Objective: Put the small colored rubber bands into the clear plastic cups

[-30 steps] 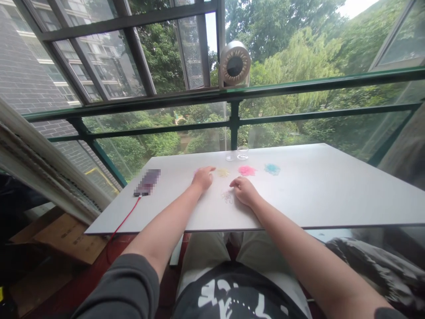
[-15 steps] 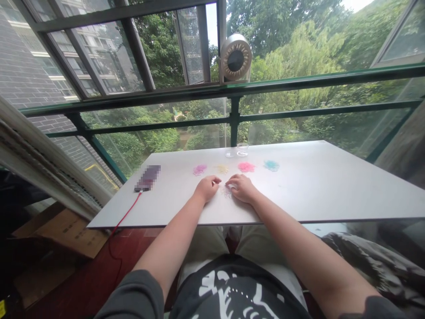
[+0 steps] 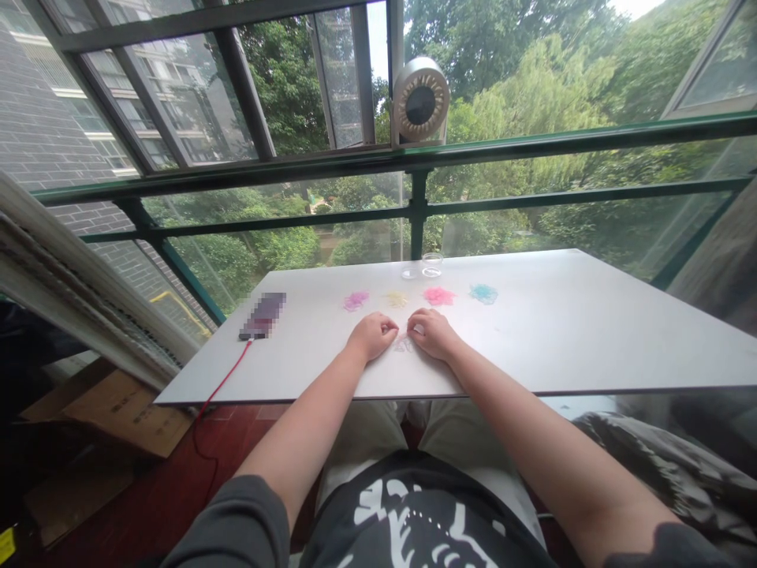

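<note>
My left hand (image 3: 372, 336) rests on the white table, thumb and fingers pinched together at the left edge of a pale, whitish-purple heap (image 3: 403, 344) of thin, stringy pieces. Facing it from the right, my right hand (image 3: 434, 334) has its fingers curled in and closed over that heap's edge. Whatever the fingertips hold is too small to make out. Beyond my hands lie a purple heap (image 3: 356, 300), a yellow heap (image 3: 396, 299), a pink heap (image 3: 439, 296) and a teal heap (image 3: 483, 293), which look like small elastic bands.
Clear round containers (image 3: 431, 267) stand at the table's far edge. A phone-like device (image 3: 263, 315), blurred out, lies at the left with a red cable (image 3: 228, 379) running off the table (image 3: 591, 339). A round white fan (image 3: 421, 102) is by the railing (image 3: 520, 150).
My right hand's fingers have curled in from a more stretched position. My left fingertips have shifted slightly right and pinched together. The coloured heaps behind have stayed put.
</note>
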The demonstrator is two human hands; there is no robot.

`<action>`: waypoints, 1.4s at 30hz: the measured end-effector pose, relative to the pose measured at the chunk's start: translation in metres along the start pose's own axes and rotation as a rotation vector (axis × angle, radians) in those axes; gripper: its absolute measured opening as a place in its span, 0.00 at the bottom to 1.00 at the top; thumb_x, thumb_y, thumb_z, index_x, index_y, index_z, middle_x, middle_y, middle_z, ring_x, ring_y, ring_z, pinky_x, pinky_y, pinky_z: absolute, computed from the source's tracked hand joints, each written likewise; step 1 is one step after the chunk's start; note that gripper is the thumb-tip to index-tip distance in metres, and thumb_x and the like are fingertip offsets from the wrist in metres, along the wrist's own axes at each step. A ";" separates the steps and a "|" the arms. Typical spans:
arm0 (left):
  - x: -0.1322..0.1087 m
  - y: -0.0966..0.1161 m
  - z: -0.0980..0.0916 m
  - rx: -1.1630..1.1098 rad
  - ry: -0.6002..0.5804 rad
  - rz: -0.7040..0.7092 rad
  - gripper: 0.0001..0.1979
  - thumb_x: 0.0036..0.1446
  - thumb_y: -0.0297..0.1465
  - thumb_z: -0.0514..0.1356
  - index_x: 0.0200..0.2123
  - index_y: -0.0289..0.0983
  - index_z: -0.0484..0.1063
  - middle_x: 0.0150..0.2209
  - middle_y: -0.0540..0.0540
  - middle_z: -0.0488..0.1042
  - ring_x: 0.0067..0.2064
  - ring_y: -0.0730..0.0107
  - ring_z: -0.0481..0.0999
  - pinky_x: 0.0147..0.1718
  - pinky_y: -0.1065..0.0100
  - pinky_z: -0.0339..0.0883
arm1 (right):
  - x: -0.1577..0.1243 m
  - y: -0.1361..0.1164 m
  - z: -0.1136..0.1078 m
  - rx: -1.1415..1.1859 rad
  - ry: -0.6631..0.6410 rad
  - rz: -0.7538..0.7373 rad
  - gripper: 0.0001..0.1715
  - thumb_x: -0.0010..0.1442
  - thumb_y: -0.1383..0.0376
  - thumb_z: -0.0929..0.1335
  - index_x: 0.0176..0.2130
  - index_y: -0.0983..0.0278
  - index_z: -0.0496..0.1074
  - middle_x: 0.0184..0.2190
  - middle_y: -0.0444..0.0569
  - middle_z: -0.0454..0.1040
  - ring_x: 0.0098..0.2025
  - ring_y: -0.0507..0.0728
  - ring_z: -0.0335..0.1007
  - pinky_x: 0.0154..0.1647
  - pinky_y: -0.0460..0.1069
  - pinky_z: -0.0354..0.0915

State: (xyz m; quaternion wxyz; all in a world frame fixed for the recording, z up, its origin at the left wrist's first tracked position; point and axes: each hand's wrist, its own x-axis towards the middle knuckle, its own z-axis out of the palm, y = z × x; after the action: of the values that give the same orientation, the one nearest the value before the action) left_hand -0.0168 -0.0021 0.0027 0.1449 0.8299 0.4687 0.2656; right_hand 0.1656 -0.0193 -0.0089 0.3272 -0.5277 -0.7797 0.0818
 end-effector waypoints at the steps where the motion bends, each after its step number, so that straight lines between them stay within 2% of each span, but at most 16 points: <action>1: 0.000 0.000 0.000 0.005 0.000 -0.006 0.09 0.51 0.33 0.57 0.32 0.39 0.77 0.35 0.46 0.74 0.36 0.69 0.72 0.39 0.70 0.66 | 0.000 0.000 0.000 0.004 0.001 0.006 0.06 0.51 0.69 0.66 0.29 0.62 0.74 0.37 0.50 0.73 0.42 0.57 0.65 0.48 0.52 0.57; 6: -0.001 -0.001 0.000 0.006 0.002 0.015 0.10 0.52 0.35 0.57 0.31 0.40 0.77 0.34 0.47 0.74 0.35 0.70 0.73 0.38 0.70 0.67 | 0.002 0.003 -0.001 0.030 0.009 0.029 0.07 0.53 0.68 0.65 0.30 0.63 0.73 0.34 0.49 0.73 0.40 0.55 0.66 0.45 0.50 0.58; 10: 0.000 -0.002 -0.001 -0.031 -0.026 0.046 0.11 0.55 0.36 0.55 0.34 0.41 0.77 0.38 0.48 0.75 0.37 0.69 0.73 0.40 0.70 0.66 | 0.003 0.005 0.000 0.048 0.016 0.033 0.07 0.54 0.67 0.65 0.30 0.63 0.73 0.34 0.49 0.73 0.40 0.55 0.66 0.44 0.50 0.58; 13: 0.000 -0.003 0.001 -0.095 -0.049 0.024 0.12 0.56 0.32 0.53 0.38 0.41 0.76 0.39 0.48 0.77 0.41 0.69 0.74 0.44 0.71 0.66 | 0.003 0.007 0.001 0.054 0.022 0.032 0.07 0.55 0.66 0.65 0.30 0.64 0.72 0.33 0.49 0.73 0.39 0.55 0.66 0.44 0.49 0.58; 16: 0.000 -0.003 0.002 -0.183 -0.040 -0.032 0.15 0.57 0.28 0.50 0.43 0.40 0.73 0.36 0.50 0.78 0.40 0.72 0.76 0.44 0.72 0.66 | 0.003 0.008 0.002 0.056 0.026 0.027 0.07 0.55 0.66 0.64 0.30 0.64 0.72 0.33 0.49 0.72 0.39 0.55 0.66 0.43 0.49 0.59; 19: -0.001 -0.001 0.002 -0.197 -0.019 -0.021 0.15 0.56 0.29 0.52 0.45 0.40 0.72 0.35 0.50 0.79 0.37 0.72 0.76 0.42 0.72 0.67 | 0.002 0.007 0.002 0.057 0.033 0.015 0.07 0.56 0.66 0.64 0.30 0.64 0.71 0.33 0.49 0.72 0.39 0.55 0.65 0.44 0.50 0.58; 22: -0.002 0.002 0.001 -0.158 0.023 0.052 0.17 0.53 0.32 0.57 0.47 0.39 0.70 0.38 0.49 0.77 0.35 0.72 0.75 0.40 0.71 0.67 | 0.001 0.005 0.002 0.065 0.041 -0.006 0.07 0.56 0.66 0.64 0.31 0.64 0.71 0.33 0.49 0.72 0.39 0.56 0.65 0.44 0.50 0.58; 24: -0.002 0.005 0.001 -0.130 0.037 0.122 0.17 0.51 0.33 0.58 0.46 0.39 0.71 0.40 0.48 0.77 0.35 0.72 0.74 0.41 0.70 0.67 | 0.001 0.003 0.002 0.073 0.046 -0.023 0.07 0.56 0.67 0.63 0.31 0.64 0.70 0.34 0.49 0.72 0.39 0.55 0.65 0.44 0.50 0.58; 27: -0.001 0.006 0.001 -0.099 0.030 0.184 0.11 0.52 0.32 0.58 0.39 0.38 0.74 0.38 0.47 0.77 0.34 0.72 0.74 0.40 0.69 0.67 | 0.001 0.003 0.004 0.084 0.051 -0.044 0.06 0.56 0.68 0.63 0.31 0.64 0.70 0.33 0.49 0.72 0.39 0.55 0.65 0.43 0.50 0.58; 32: 0.001 0.004 0.002 -0.077 0.074 0.179 0.07 0.52 0.31 0.58 0.33 0.37 0.75 0.33 0.48 0.77 0.33 0.71 0.74 0.38 0.69 0.66 | 0.001 0.004 0.005 0.105 0.083 -0.056 0.06 0.56 0.68 0.63 0.31 0.64 0.69 0.32 0.49 0.72 0.37 0.56 0.65 0.42 0.50 0.59; 42: 0.000 0.007 0.004 -0.027 0.117 0.169 0.07 0.54 0.32 0.56 0.32 0.37 0.74 0.32 0.48 0.77 0.34 0.70 0.73 0.37 0.69 0.65 | -0.002 -0.004 0.002 0.170 0.113 -0.086 0.04 0.52 0.69 0.64 0.32 0.63 0.68 0.31 0.47 0.72 0.35 0.54 0.66 0.39 0.48 0.60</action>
State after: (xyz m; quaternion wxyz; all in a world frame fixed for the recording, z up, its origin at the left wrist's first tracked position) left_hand -0.0098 -0.0060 0.0033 0.1054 0.8476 0.4010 0.3310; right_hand 0.1618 -0.0225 -0.0089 0.4174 -0.4680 -0.7720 0.1037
